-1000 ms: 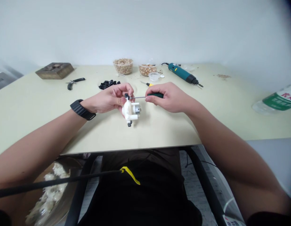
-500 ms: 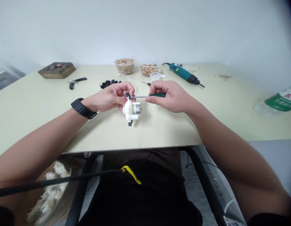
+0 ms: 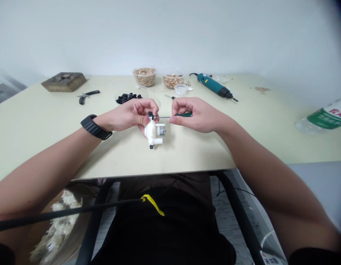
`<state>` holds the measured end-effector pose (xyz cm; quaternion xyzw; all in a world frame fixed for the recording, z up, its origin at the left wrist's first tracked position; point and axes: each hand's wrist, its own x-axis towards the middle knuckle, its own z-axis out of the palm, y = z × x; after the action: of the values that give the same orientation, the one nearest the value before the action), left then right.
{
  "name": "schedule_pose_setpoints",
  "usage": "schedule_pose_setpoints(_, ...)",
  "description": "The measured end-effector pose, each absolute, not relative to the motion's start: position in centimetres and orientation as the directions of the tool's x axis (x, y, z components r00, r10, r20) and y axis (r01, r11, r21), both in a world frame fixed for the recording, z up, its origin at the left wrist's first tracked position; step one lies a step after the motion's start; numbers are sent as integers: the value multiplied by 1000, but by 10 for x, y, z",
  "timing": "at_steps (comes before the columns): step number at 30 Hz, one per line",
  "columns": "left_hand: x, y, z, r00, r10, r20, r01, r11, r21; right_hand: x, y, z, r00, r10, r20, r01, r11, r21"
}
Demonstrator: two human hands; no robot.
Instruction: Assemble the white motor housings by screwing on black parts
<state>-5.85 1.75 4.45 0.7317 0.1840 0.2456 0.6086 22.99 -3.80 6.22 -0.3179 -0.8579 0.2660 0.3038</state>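
The left hand (image 3: 129,115) clamped a white motor housing (image 3: 151,133) over the table (image 3: 49,147); the right hand (image 3: 198,116), its fingers (image 3: 181,105) curled higher than a moment earlier, pinched a green screwdriver (image 3: 185,115) whose shaft touched the housing's black clip (image 3: 151,115), with black pieces (image 3: 128,98) beyond.

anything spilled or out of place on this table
Some small mess. Loose crumbs lie scattered beside the clear tub of nuts, and a brown patch, stain or debris, I cannot tell, marks the far right of the tabletop. A water bottle lies on its side.
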Motion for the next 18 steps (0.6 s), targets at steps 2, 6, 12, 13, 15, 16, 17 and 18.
schedule_pose_setpoints(2,-58,17,44,823,554,123,-5,-210,978,230,-37,60,-621,713,326,378,636,-672)
schedule_pose_setpoints(6,-58,17,44,823,559,102,17,-204,979,227,-38,59,-633,755,168,432,526,-733)
schedule_pose_setpoints(12,-58,18,46,794,602,87,30,-182,983,223,-42,61,-645,760,78,451,461,-764)
schedule_pose_setpoints(13,-58,18,46,791,607,82,35,-178,983,224,-42,61,-647,760,59,449,443,-776)
schedule_pose_setpoints(15,-57,17,45,787,613,70,36,-159,987,225,-41,63,-652,757,38,437,416,-798)
schedule_pose_setpoints(16,-57,17,44,784,617,70,26,-145,989,226,-41,65,-652,757,46,425,415,-804)
schedule_pose_setpoints(17,-56,17,44,780,622,71,11,-128,992,226,-41,66,-646,760,70,412,424,-806)
schedule_pose_setpoints(18,-56,17,43,775,627,75,-7,-111,994,227,-41,66,-633,767,106,399,440,-804)
